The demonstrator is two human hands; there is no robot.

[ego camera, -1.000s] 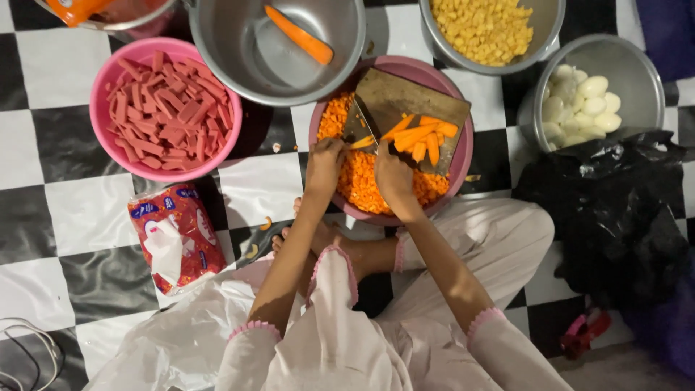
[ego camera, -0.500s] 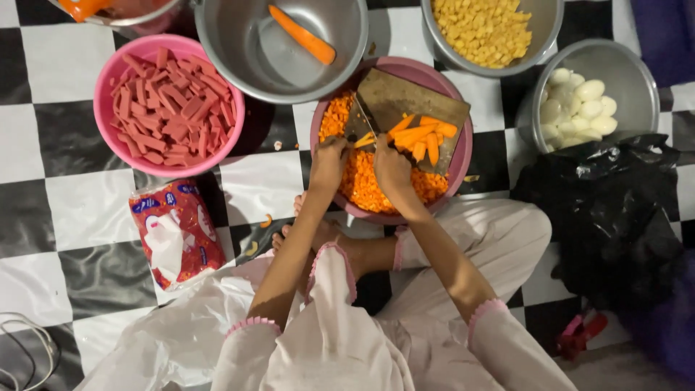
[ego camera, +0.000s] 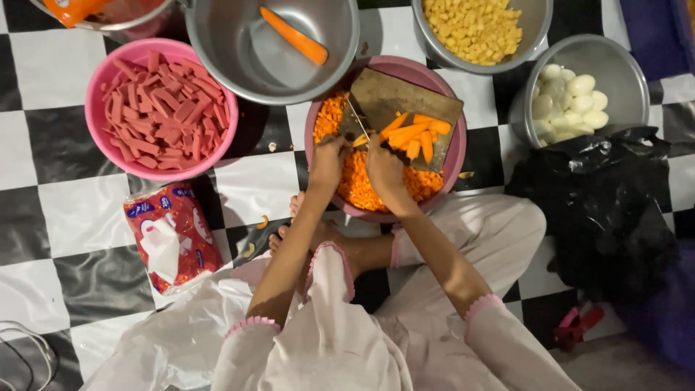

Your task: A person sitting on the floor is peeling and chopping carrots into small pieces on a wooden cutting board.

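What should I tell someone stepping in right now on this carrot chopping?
Left hand grips a knife, blade on the wooden cutting board.
Right hand steadies the carrot sticks on that board, which rests across the pink bowl.
Done: a heap of diced carrot already fills the bowl under the board.
Left: the sticks on the board, plus one whole carrot in the steel pot behind.
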